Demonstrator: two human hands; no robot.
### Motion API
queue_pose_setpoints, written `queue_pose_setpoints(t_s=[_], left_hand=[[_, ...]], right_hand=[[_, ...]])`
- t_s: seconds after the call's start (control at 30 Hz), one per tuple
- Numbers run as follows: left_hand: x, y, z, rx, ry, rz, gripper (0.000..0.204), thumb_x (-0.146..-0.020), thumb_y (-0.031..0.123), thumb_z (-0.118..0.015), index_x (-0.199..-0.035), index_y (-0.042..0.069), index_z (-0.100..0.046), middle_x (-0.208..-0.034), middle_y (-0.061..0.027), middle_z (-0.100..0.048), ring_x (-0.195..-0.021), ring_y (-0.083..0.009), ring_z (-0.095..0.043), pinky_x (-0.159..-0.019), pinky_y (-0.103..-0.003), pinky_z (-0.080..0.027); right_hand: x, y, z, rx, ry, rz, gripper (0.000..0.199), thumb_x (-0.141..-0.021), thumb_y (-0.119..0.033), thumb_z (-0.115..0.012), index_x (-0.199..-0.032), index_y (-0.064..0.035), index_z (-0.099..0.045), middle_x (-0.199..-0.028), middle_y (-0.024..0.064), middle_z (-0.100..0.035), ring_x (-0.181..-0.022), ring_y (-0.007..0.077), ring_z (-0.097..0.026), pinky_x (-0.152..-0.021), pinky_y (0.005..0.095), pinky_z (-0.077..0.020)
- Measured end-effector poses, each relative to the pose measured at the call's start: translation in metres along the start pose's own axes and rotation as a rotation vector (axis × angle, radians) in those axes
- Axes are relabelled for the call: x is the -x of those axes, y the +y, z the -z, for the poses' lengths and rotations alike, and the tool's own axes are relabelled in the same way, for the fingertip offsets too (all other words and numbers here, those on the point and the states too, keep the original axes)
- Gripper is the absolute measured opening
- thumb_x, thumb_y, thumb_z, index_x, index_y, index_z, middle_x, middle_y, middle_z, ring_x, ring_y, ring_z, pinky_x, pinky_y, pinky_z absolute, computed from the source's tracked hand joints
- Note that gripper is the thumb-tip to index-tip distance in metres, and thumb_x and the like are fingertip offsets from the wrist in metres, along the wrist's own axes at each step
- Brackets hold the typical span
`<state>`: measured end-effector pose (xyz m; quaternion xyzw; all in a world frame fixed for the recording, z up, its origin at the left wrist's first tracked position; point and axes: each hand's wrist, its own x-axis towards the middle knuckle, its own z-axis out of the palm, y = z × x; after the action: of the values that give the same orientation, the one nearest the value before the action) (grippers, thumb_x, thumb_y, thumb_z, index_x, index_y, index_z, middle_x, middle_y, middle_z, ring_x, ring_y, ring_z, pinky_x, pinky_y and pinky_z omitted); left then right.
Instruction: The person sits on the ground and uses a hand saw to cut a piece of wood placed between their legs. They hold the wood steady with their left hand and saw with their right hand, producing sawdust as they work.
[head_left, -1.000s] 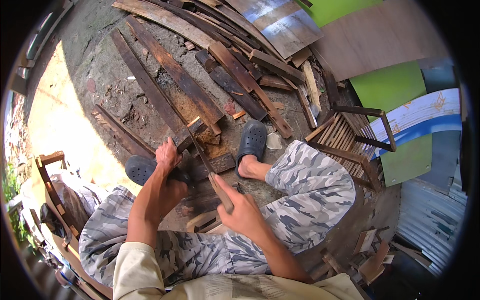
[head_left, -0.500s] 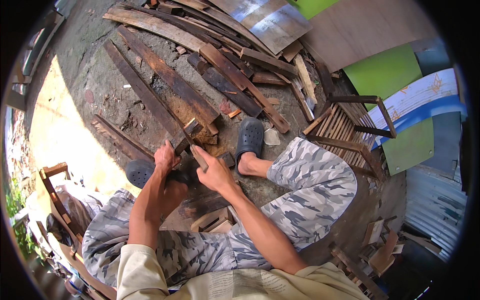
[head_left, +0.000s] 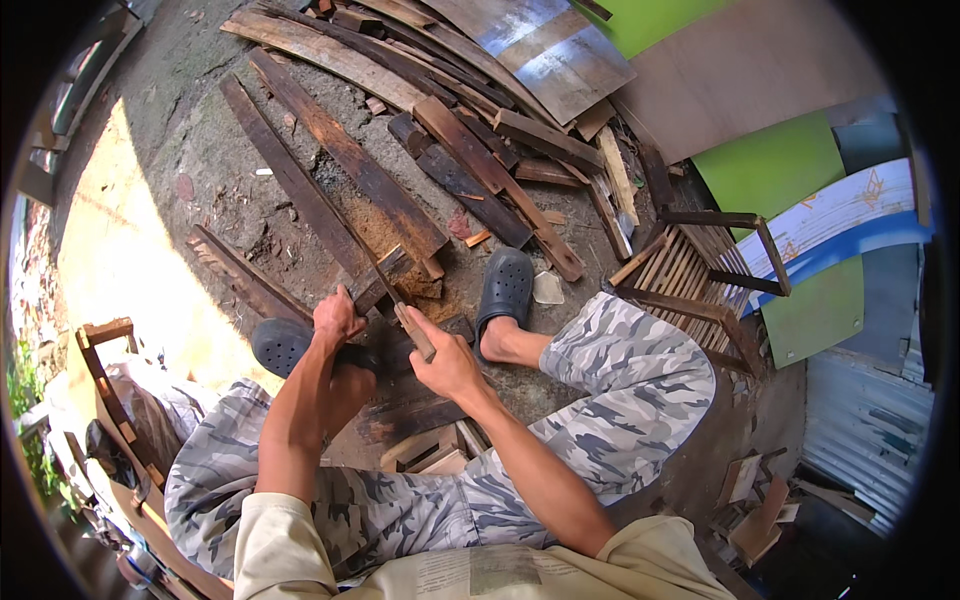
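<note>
My right hand (head_left: 450, 362) is closed round the wooden handle (head_left: 416, 334) of a handsaw. The saw's thin dark blade (head_left: 374, 264), seen nearly edge-on, slants away up and left across a plank. My left hand (head_left: 338, 316) grips the near end of that long dark wooden plank (head_left: 285, 170), just left of the blade. A short pale-topped piece of wood (head_left: 393, 262) lies across beneath the blade. Brown sawdust (head_left: 385, 232) is heaped beside it. Where the teeth meet the wood is too small to tell.
Another brown plank (head_left: 345, 150) lies to the right, and a shorter one (head_left: 245, 270) to the left. A pile of old boards (head_left: 470, 150) is beyond. A slatted wooden frame (head_left: 700, 270) stands at right. My feet in dark clogs (head_left: 506, 285) flank the work.
My right hand has drawn the saw slightly back toward me and to the right. The left hand stays on the plank. The whole view has shifted a little.
</note>
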<state>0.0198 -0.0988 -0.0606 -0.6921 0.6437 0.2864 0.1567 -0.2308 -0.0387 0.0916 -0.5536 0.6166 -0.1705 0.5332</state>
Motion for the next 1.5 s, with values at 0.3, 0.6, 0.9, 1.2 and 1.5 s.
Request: queue_pose_setpoints(t_s=[0.3, 0.6, 0.9, 1.2, 1.5], left_hand=[[-0.004, -0.006, 0.012, -0.005, -0.068, -0.043, 0.061, -0.065, 0.032, -0.081, -0.11, -0.003, -0.059, -0.104, -0.0259, -0.071, -0.098, -0.0446, -0.07, -0.086, -0.05, -0.057], [0.034, 0.074, 0.018, -0.212, 0.464, 0.023, 0.11, -0.079, 0.034, -0.074, -0.159, -0.005, -0.009, -0.168, -0.0205, -0.012, -0.157, -0.0346, -0.01, -0.126, -0.05, -0.012], [0.066, 0.135, -0.053, 0.168, 0.252, -0.522, 0.063, -0.089, 0.027, -0.061, -0.147, 0.006, -0.047, -0.14, -0.0206, -0.058, -0.132, -0.0333, -0.055, -0.109, -0.044, -0.044], [0.03, 0.13, -0.062, 0.001, -0.788, -0.615, 0.084, -0.095, 0.06, -0.05, -0.155, 0.003, -0.038, -0.162, -0.0154, -0.036, -0.154, -0.0324, -0.024, -0.124, -0.051, -0.019], [0.047, 0.07, -0.003, 0.168, 0.796, 0.054, 0.074, -0.092, 0.039, -0.065, -0.151, 0.002, -0.038, -0.161, -0.0159, -0.031, -0.15, -0.0356, -0.025, -0.123, -0.054, -0.017]], right_hand=[[0.234, -0.054, 0.109, 0.047, -0.109, -0.13, 0.071, -0.082, -0.008, -0.063, -0.151, -0.012, -0.047, -0.082, 0.026, -0.068, -0.071, 0.0434, -0.068, -0.067, 0.0442, -0.0547], [0.214, -0.025, 0.13, 0.027, 0.224, 0.099, 0.064, -0.083, -0.005, -0.061, -0.146, -0.0043, -0.052, -0.08, 0.0212, -0.069, -0.065, 0.0283, -0.071, -0.063, 0.0383, -0.0535], [0.198, -0.02, 0.147, -0.026, 0.418, 0.188, 0.061, -0.083, 0.001, -0.059, -0.143, 0.0027, -0.053, -0.11, 0.0228, -0.073, -0.084, 0.0159, -0.071, -0.075, 0.0306, -0.0544], [0.188, -0.028, 0.132, -0.229, 0.241, 0.055, 0.059, -0.085, 0.001, -0.06, -0.143, 0.0056, -0.052, -0.125, 0.019, -0.069, -0.106, 0.0159, -0.065, -0.091, 0.0293, -0.0507], [0.171, -0.003, 0.124, -0.171, 0.262, 0.169, 0.059, -0.087, 0.001, -0.06, -0.145, 0.0053, -0.051, -0.122, 0.0151, -0.068, -0.096, 0.0146, -0.065, -0.083, 0.0271, -0.0518]])
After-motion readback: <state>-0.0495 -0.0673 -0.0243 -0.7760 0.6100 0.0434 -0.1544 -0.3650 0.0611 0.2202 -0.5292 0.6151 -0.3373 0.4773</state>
